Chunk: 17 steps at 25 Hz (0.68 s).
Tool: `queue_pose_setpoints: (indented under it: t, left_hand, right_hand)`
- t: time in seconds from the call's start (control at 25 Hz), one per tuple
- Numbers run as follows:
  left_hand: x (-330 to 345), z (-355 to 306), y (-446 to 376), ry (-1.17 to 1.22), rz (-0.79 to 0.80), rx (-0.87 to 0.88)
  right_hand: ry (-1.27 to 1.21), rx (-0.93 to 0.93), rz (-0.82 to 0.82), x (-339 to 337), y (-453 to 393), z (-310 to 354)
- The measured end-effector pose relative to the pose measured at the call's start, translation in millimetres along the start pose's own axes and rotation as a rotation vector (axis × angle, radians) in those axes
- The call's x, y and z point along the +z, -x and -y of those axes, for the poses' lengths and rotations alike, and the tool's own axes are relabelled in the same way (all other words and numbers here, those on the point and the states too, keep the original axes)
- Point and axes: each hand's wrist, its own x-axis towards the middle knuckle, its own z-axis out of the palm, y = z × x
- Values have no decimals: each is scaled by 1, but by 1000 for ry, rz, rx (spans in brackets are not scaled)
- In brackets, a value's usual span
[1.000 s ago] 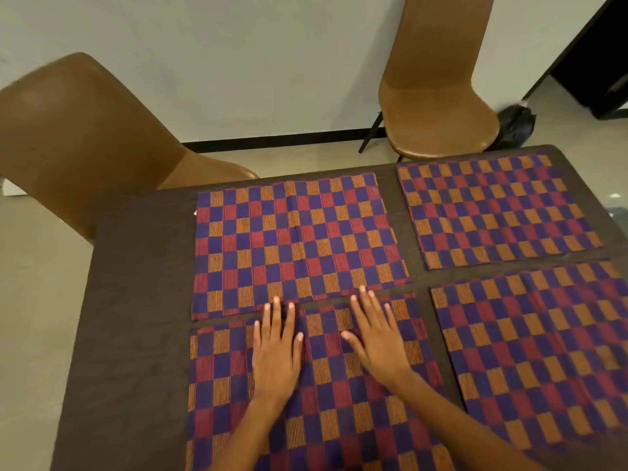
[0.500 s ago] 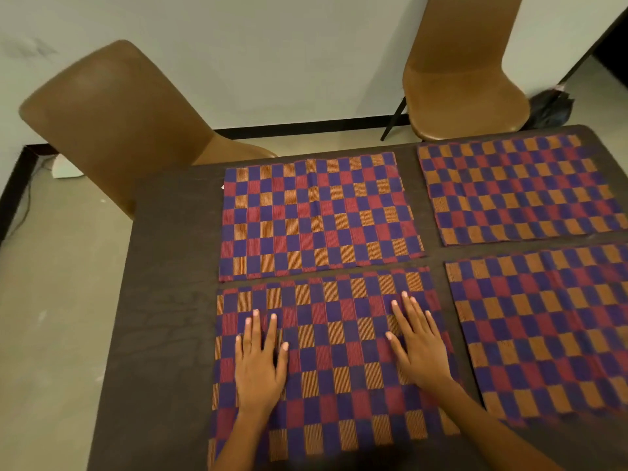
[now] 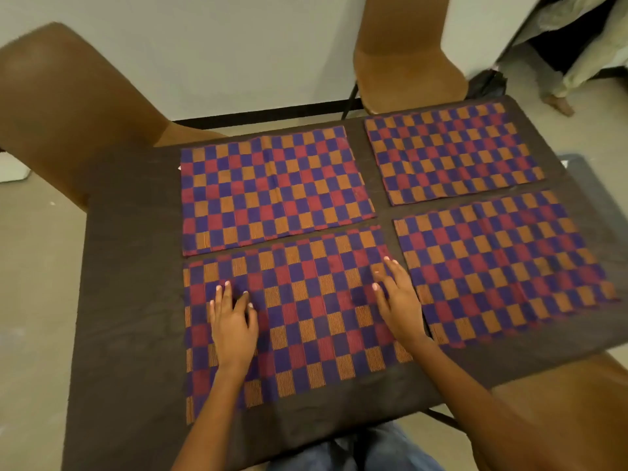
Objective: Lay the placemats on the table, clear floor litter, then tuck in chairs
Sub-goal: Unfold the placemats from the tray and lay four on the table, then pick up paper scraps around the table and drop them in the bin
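Several checked placemats in purple, red and orange lie flat on the dark table [image 3: 129,273]. The near-left placemat [image 3: 306,321] has both my hands on it. My left hand [image 3: 232,326] lies palm down near its left side with straight fingers. My right hand [image 3: 399,300] presses flat near its right edge. The far-left placemat [image 3: 272,188], the far-right placemat [image 3: 452,151] and the near-right placemat [image 3: 503,266] lie untouched.
A brown chair [image 3: 68,110] stands off the table's far-left corner, pulled out and turned. Another brown chair [image 3: 407,59] stands at the far side by the wall. A third chair [image 3: 564,399] shows at the near right. A dark bag [image 3: 486,85] lies on the floor behind.
My hands have slid apart across the near-left placemat, the left one toward its left side and the right one toward its right edge. The view has shifted back from the table.
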Motion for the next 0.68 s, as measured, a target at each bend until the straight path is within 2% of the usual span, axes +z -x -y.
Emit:
queue_pose_setpoints:
  t: [0.16,0.36,0.52,0.68]
  left_hand:
    - [10,-80,17,184,75,132]
    - [26,-193,77,314,212,421]
    - [41,-264,156,350,288,575]
    - [60,-322,266,396,335,586]
  right_hand:
    - [-171,94,-156,-27,35,0]
    - [-218,272,-228,-60,101,-44]
    - [-232,369,-176,-108,166,-98]
    - [-254,347,-116,-177,261,-165]
